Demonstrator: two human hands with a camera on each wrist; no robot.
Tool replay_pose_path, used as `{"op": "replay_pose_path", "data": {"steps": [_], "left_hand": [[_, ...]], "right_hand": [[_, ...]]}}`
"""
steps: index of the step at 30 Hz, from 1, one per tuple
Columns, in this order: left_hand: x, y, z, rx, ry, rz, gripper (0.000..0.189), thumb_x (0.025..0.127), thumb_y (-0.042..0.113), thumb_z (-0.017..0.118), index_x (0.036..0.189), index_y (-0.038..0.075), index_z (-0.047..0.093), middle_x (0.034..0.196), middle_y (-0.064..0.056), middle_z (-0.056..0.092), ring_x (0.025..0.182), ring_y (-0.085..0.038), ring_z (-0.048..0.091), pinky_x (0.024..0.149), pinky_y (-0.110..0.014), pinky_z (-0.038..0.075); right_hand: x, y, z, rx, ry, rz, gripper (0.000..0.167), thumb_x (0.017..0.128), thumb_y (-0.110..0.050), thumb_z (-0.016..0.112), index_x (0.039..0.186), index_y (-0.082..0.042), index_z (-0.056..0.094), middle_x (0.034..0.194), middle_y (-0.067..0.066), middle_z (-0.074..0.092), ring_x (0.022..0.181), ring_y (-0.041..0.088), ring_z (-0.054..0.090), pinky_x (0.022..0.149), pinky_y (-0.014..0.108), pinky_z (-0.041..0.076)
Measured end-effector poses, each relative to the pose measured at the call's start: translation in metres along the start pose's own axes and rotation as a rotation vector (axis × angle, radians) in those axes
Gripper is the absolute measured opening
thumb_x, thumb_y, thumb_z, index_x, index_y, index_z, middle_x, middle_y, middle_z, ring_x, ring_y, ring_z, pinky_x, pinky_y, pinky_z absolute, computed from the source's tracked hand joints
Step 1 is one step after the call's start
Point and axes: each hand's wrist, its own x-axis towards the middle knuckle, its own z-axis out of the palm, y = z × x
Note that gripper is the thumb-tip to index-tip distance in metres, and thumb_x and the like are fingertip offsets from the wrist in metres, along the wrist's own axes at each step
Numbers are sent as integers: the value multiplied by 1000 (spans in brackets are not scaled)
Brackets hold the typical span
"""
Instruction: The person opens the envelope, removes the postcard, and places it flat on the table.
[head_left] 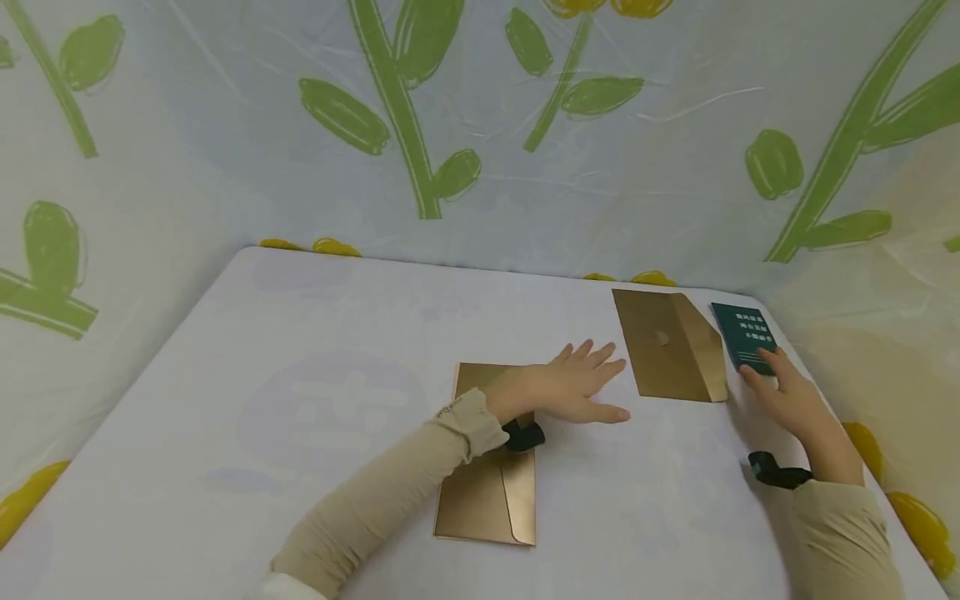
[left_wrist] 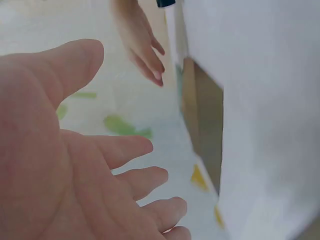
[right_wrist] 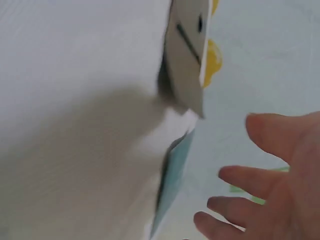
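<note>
My left hand [head_left: 566, 389] reaches across the table with its fingers spread and holds nothing. Just beyond its fingertips lies a gold envelope [head_left: 651, 350] with its flap raised on the right side, also seen in the left wrist view. Over the near end of a dark green card [head_left: 738, 333] with white printed characters is my right hand [head_left: 798, 408]. In the right wrist view, this hand's extended fingers [right_wrist: 250, 180] stand apart from the card [right_wrist: 172, 175]. Partly hidden under my left forearm are more gold envelopes [head_left: 480, 504], lying in a pile.
A white cloth covers the table [head_left: 315, 467], whose right edge runs close by the card and my right forearm. Behind it hangs a pale curtain [head_left: 540, 217] with green leaves and yellow flowers. Dark camera straps [head_left: 776, 473] sit at both wrists.
</note>
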Motion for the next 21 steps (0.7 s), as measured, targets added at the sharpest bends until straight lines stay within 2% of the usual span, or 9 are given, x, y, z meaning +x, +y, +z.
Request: {"op": "replay_pose_path", "data": {"steps": [5,9,11,13,15,17,21], "left_hand": [[-52,-23,-10,-20,59,7,78,102,56,41,161,16,9,166,-4,-8,150,-24,-15,118,-41,-9],[-89,-43,-7,-34,95,-14,77,103,55,42,160,14,11,166,-5,-6,149,-23,-18,118,-41,-10],[-104,-52,-3,-18,114,-32,77,103,55,41,160,13,11,166,-7,-5,149,-24,-18,118,-41,-10],[-117,-59,2,4,136,-48,78,102,56,40,160,11,12,166,-8,-3,149,-25,-16,118,-43,-8],[-127,-65,8,38,153,-57,79,102,56,41,160,9,13,166,-11,0,150,-28,-14,119,-46,-6],[-137,-69,15,65,157,-67,83,101,57,44,159,7,13,166,-14,0,150,-32,-12,119,-50,-4],[-151,-66,31,103,147,-97,100,94,63,54,158,2,10,164,-21,-3,148,-40,-12,117,-56,-1]], "right_hand": [[-8,-27,-2,69,209,-84,64,107,-35,37,151,9,22,151,43,15,133,65,19,101,77,19],[-22,-60,-4,110,299,-121,59,106,-33,42,154,0,28,152,37,26,131,63,27,99,76,23],[-29,-80,-4,132,367,-182,55,105,-28,48,151,-2,36,150,33,34,128,62,35,99,74,27],[-36,-100,-1,144,444,-274,49,102,-21,55,147,-3,45,146,29,44,125,58,43,107,56,36],[-43,-120,2,147,493,-366,46,99,-15,60,143,-3,51,143,24,51,124,53,48,110,32,37],[-50,-139,7,151,498,-434,46,98,-13,63,142,-5,53,143,20,52,126,48,49,107,17,31],[-63,-174,15,157,443,-536,50,95,-10,67,142,-6,53,145,18,51,131,41,47,109,22,31]]}}
